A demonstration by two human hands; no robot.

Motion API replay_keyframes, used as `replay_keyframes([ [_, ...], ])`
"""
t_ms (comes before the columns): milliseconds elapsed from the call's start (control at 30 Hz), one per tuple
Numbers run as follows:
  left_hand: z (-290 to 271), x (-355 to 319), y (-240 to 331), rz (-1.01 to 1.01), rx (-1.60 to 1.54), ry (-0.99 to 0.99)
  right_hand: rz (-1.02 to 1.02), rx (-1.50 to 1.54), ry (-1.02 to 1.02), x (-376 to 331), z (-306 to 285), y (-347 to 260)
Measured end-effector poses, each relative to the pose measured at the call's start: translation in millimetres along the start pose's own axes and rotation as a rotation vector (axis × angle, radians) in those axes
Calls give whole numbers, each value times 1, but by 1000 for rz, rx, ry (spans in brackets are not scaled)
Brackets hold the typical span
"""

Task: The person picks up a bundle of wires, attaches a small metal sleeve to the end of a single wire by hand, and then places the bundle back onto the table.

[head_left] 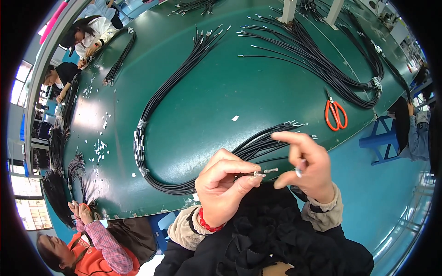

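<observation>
My left hand (224, 186) is closed in a pinch on the ends of black cables. Their silver metal tips (260, 174) stick out past the thumb and forefinger. To the right hovers my right hand (311, 163), its index finger stretched out and its thumb apart. A small pale, shiny spot shows by its curled fingers; I cannot make out what it is. Behind both hands, the end of a long black cable bundle (258, 142) lies on the green table. That bundle curves round to the left, with white tags (139, 145) along its bend.
Red-handled scissors (335, 114) lie on the table (207, 106) at the right. Another cable bundle (317, 64) spreads at the back right, near white posts (288, 11). White scraps (100, 149) litter the left side. Several people work along the left edge. A blue stool (380, 140) stands right.
</observation>
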State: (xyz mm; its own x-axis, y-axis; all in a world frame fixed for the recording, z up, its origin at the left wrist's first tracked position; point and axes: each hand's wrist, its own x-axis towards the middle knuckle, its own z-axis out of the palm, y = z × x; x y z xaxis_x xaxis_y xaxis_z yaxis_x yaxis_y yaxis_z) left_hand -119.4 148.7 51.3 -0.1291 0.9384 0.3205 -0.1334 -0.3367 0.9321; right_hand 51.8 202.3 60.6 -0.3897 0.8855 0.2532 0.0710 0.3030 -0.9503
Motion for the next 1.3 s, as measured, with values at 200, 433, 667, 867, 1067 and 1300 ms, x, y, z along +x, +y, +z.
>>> replay_keyframes([
  [200, 9, -3, 1, -114, -89, 0, -146, 25, 31, 3, -3, -11],
  [433, 11, -2, 2, -158, -106, -109, -223, 142, -59, 6, -6, -7],
  [667, 11, -6, -1, -200, -234, -91, -145, 171, -11, 3, 7, -7],
  [867, 11, -5, -3, -163, -265, -60, -185, 140, 43, 4, 10, -8],
  [1067, 8, -8, -7, -200, -321, -62, -222, -9, -75, 0, 7, 1],
  [1300, 14, -8, -3, -223, -347, 20, -63, 22, -77, -5, 0, -6],
])
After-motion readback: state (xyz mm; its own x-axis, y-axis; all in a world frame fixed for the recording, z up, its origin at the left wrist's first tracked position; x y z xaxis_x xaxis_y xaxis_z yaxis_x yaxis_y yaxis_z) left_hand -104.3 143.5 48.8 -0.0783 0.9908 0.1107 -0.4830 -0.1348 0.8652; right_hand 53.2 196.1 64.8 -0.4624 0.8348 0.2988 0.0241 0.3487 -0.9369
